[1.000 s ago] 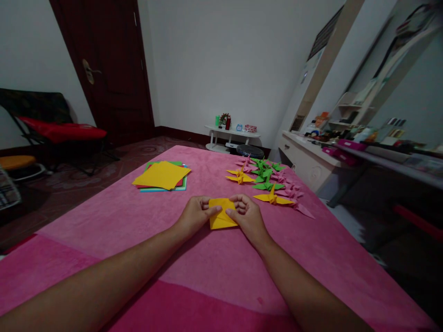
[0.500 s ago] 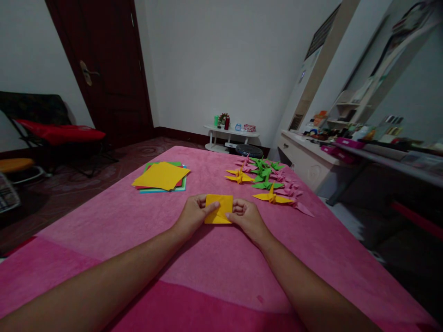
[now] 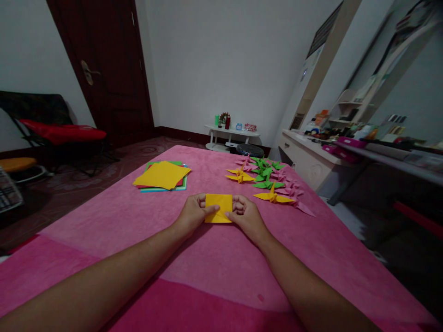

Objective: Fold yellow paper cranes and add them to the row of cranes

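A folded square of yellow origami paper [image 3: 219, 201] is held upright between both hands, just above the pink cloth. My left hand [image 3: 194, 213] grips its left edge, thumb pressed across the front face and fingers behind. On the right edge, my right hand [image 3: 246, 216] pinches the lower corner with its thumb, the fingers curled behind. Beyond and to the right stand several folded paper cranes: a yellow crane [image 3: 273, 196] is closest, with green cranes [image 3: 265, 174] and pink cranes [image 3: 292, 188] behind it. To the left lies a stack of coloured paper sheets [image 3: 162, 175], yellow on top.
The pink cloth [image 3: 114, 221] covers the table. Along the right runs a white dresser [image 3: 311, 159] crowded with bottles and small boxes. A low white stand [image 3: 231, 131] is against the far wall, and a chair with a red cushion [image 3: 62, 133] stands at left.
My left thumb has slid slightly down the front of the yellow paper. Both hands keep their grip, and the cranes and the paper stack stay as they were.
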Motion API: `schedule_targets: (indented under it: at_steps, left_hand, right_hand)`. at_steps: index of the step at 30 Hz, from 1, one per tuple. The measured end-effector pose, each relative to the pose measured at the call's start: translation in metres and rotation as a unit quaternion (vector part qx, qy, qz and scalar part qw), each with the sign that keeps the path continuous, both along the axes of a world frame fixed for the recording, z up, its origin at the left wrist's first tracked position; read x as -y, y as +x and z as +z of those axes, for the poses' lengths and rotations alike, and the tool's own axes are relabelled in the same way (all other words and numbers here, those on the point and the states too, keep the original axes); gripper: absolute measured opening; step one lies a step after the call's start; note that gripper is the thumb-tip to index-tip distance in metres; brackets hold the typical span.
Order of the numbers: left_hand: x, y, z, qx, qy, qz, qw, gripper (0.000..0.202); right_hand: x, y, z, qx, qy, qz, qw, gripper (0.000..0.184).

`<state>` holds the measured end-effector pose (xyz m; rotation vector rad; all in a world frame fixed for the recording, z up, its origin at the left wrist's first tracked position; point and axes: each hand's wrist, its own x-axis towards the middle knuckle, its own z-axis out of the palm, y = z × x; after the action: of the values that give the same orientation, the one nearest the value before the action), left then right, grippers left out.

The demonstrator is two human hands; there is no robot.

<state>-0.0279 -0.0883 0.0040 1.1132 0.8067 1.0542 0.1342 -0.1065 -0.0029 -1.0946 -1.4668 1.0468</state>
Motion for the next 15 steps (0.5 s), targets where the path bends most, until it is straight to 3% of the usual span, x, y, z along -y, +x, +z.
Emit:
schedule_targets:
  at_steps: [4, 9, 11, 15]
  left_hand:
    - [-0.0017, -0.0013, -0.0021, -0.023, 0.029, 0.063, 0.997, 0.053]
    - [-0.0058, -0.0050, -0.0079, -0.067, 0.096, 0.090, 0.989, 0.057]
    - [-0.0062, -0.0050, -0.0081, -0.063, 0.104, 0.096, 0.988, 0.055]
    - [-0.0062, -0.0029, -0.0073, -0.066, 0.100, 0.093, 0.988, 0.044]
  right_hand:
    - [-0.0021, 0.0021, -0.0027, -0.004, 0.037, -0.042, 0.998, 0.037]
    - [-0.0007, 0.0032, -0.0003, 0.104, 0.090, -0.034, 0.990, 0.009]
    - [0.0000, 0.0024, 0.0007, 0.125, 0.103, -0.029, 0.986, 0.011]
    - [0.0004, 0.0005, -0.0001, 0.133, 0.057, -0.042, 0.989, 0.013]
